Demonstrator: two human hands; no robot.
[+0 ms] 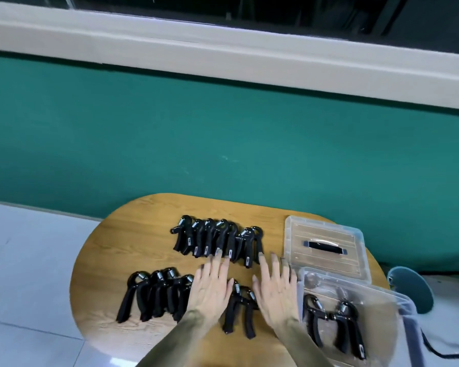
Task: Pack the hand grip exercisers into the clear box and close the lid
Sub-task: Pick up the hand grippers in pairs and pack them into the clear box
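My left hand (212, 284) and right hand (274, 287) reached flat, fingers straight, holding nothing, toward the far row of exercisers (217, 241) at centre frame; the clear box (398, 300) at lower right held 2. Best to grip handles firmly, 1 per hand.

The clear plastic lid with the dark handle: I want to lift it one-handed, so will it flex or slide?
The clear plastic lid with the dark handle looks thin and broad, so it probably flexes a little and weighs little. It lies flat on the wooden oval table, so a push would likely slide it, not tip it. Its centred handle should balance a one-handed lift.
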